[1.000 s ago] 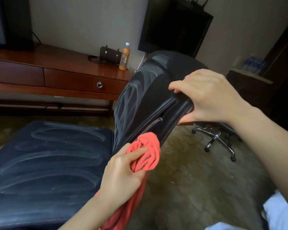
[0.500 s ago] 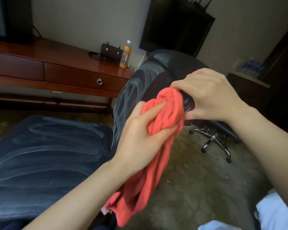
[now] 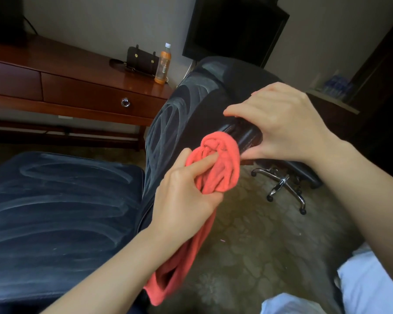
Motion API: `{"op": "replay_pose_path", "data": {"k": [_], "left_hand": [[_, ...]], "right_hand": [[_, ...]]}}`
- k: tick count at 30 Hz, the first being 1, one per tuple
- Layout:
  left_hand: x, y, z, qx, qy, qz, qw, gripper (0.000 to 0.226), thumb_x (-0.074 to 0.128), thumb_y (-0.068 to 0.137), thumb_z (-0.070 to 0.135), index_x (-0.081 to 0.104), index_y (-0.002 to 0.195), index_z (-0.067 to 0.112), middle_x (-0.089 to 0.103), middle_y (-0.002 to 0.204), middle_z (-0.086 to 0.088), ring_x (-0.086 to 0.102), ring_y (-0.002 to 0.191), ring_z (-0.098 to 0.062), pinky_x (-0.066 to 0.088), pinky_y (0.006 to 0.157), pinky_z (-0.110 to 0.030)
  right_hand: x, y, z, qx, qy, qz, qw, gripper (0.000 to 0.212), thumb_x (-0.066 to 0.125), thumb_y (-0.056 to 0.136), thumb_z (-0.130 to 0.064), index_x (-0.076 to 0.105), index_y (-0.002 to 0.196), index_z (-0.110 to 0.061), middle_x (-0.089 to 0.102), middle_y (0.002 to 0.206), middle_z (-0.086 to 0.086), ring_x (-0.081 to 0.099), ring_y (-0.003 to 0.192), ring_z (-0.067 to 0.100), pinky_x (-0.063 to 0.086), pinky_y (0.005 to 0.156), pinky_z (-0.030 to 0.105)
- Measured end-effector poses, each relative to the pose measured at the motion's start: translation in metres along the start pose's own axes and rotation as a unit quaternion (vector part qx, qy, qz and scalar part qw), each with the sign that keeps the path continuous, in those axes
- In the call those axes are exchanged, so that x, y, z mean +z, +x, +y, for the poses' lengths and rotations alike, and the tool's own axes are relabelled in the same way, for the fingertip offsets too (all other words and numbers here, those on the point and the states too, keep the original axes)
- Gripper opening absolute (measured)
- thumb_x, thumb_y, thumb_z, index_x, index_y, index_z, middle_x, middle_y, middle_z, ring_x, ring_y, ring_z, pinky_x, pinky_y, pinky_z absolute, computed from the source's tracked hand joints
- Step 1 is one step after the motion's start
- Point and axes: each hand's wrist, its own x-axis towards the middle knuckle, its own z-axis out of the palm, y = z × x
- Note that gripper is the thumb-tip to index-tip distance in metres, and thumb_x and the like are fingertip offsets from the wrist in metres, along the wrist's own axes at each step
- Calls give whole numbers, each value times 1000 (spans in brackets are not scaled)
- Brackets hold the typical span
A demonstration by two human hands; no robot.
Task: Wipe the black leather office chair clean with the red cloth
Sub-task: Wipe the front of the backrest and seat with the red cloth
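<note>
Underneath, a patterned carpet [image 3: 247, 245] covers the floor. On it stands the black leather office chair [image 3: 55, 211], its wide seat at lower left and its backrest rising in the middle, both marked with pale smeared streaks. Behind it a reddish wooden bench [image 3: 77, 71] runs along the wall, with a dark screen [image 3: 234, 28] to its right. The chrome star base of a second chair [image 3: 284, 184] shows beyond the backrest. The red cloth [image 3: 220, 164] is bunched against the backrest's glossy edge, its loose tail hanging below the forearm. The left hand [image 3: 184, 200] grips that bunch, fingers curled into the folds. The right hand [image 3: 281, 123] clamps the same edge just beside the cloth, fingers on top, thumb underneath. On the bench sit a dark bag [image 3: 141, 58] and, just beside it, an orange drinks bottle [image 3: 163, 64]; a ring pull [image 3: 125, 102] hangs on the drawer.
</note>
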Motion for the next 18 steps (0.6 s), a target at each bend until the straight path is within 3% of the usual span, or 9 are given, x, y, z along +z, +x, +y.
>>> {"op": "replay_pose_path", "data": {"k": [3,8,13,15,18], "left_hand": [[-4,-16,-16,-44,12,-8,999,59,65,58,26,66,116,34,42,87,15,54,76,-11,52,69,-47],[-12,-38,-31,-86,49,-25,995,64,64,55,30,67,119,31,44,88,14,56,78,-11,53,69,-46],[-26,-55,-42,-130,64,-54,988,69,71,56,26,63,124,27,45,87,11,56,82,-14,52,74,-42],[-34,-67,-49,-145,78,-77,983,67,75,59,21,62,126,24,46,89,11,55,84,-11,51,78,-37],[-48,-87,-59,-162,100,-95,977,68,71,57,28,64,124,25,50,91,10,56,86,-7,48,79,-28]], "right_hand": [[-5,2,-4,8,13,-7,1000,68,56,76,-71,67,108,-12,69,85,4,66,82,28,46,81,38],[-11,4,-7,11,5,-44,999,66,57,74,-69,66,111,-15,71,93,2,66,89,26,46,84,38],[-24,15,-13,27,-14,-139,990,66,75,66,-58,62,119,-20,66,104,4,63,96,28,44,91,41],[-32,23,-20,34,-34,-213,976,68,67,70,-61,54,128,-28,58,118,1,56,108,25,35,98,40],[-35,33,-26,30,-81,-290,953,76,56,74,-70,38,139,-34,44,134,-2,41,126,20,22,107,41]]}}
